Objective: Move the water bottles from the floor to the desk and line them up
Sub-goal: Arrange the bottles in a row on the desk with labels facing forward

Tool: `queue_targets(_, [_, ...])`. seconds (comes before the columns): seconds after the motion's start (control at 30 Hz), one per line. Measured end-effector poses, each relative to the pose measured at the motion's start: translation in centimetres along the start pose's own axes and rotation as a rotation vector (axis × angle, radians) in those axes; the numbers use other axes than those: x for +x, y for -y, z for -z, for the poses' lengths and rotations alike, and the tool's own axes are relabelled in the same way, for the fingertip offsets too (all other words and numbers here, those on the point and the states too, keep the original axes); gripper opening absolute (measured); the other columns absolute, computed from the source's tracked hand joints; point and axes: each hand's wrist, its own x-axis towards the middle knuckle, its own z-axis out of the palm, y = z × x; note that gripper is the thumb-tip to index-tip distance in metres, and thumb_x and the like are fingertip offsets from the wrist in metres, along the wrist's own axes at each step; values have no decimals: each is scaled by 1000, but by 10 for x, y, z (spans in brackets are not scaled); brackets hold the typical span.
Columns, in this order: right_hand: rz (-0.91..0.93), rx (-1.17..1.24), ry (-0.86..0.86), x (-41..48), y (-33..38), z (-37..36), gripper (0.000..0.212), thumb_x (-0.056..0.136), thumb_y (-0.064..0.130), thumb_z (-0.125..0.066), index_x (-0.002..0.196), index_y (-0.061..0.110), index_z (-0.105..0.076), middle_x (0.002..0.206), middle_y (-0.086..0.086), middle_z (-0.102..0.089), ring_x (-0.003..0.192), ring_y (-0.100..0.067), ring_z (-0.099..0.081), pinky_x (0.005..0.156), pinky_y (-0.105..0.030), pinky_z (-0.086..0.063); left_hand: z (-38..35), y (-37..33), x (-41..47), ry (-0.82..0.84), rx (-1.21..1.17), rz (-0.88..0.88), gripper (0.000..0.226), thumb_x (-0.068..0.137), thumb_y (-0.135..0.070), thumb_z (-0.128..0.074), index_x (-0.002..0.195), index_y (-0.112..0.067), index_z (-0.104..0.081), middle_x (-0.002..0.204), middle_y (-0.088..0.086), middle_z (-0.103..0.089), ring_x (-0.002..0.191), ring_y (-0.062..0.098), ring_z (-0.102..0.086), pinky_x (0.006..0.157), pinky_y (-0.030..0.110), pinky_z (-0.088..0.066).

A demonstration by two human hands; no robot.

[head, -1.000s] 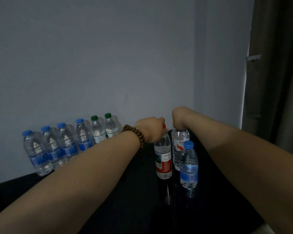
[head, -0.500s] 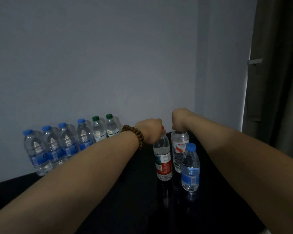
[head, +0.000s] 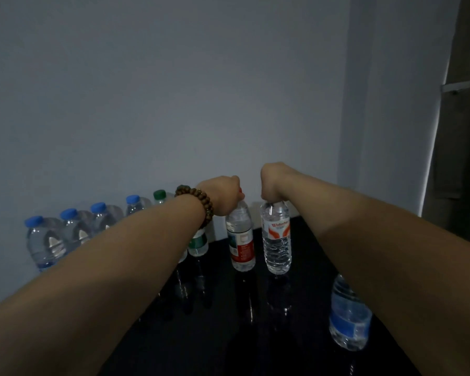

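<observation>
Bottles stand in a row along the back of the dark surface [head: 228, 337], against the wall; both arms reach toward the row's open right end. The left grip [head: 223, 195] is closed over the red cap of a red-label bottle [head: 240, 240]; the right grip [head: 272, 181] is curled round the neck of an orange-label bottle [head: 276, 240] just beside it; holding them by the top likely leaves the bodies free, so each can be set upright close to its neighbour. Whether their bases touch the surface cannot be told. A green-label bottle [head: 198, 244] ends the row just left of the red-label one; blue-capped bottles [head: 45, 244] run on leftward. A blue-label bottle [head: 349, 321] stands apart at the near right, not yet lined up. Every bottle is clear and looks full of water; a bead bracelet [head: 198, 199] circles the left wrist.
</observation>
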Motion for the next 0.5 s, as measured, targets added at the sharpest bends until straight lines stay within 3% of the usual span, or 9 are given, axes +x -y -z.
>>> queue_targets(0.07, [12, 1, 3, 20, 11, -5, 24, 88, 17, -75, 105, 6, -62, 97, -12, -55, 89, -28, -57, 74, -30, -49, -3, 17, 15, -8, -16, 29, 34, 107, -35, -45, 128, -8, -52, 124, 13, -62, 107, 28, -60, 88, 40, -50])
queue_targets(0.13, [22, 2, -7, 42, 23, -10, 23, 89, 16, -73, 106, 7, -61, 98, -12, -54, 88, -27, -57, 73, -30, -49, -7, 32, 32, -20, -10, 43, 36, 107, -38, -44, 127, -9, -52, 124, 12, -62, 104, 27, -59, 85, 40, -48])
queue_targets(0.23, [29, 13, -29, 74, 40, -20, 14, 91, 12, -68, 90, 8, -55, 95, -11, -54, 86, -27, -58, 70, -30, -48, -13, 53, 56, -21, 6, 55, 37, 107, -39, -44, 128, -10, -52, 125, 13, -63, 97, 24, -55, 81, 38, -45])
queue_targets(0.4, [65, 72, -77, 114, 60, -32, 22, 90, 15, -64, 77, 7, -49, 92, -11, -53, 87, -31, -58, 71, -32, -47, -26, 76, 84, -29, 3, 106, 38, 107, -34, -48, 129, -5, -57, 128, 16, -63, 114, 31, -61, 85, 37, -46])
queue_targets(0.5, [84, 123, -85, 128, 69, -32, 32, 89, 23, -65, 67, 9, -47, 75, -9, -52, 71, -27, -56, 67, -33, -45, -33, 83, 93, -34, 26, 132, 34, 107, -29, -50, 125, -3, -61, 124, 16, -65, 110, 30, -63, 79, 34, -44])
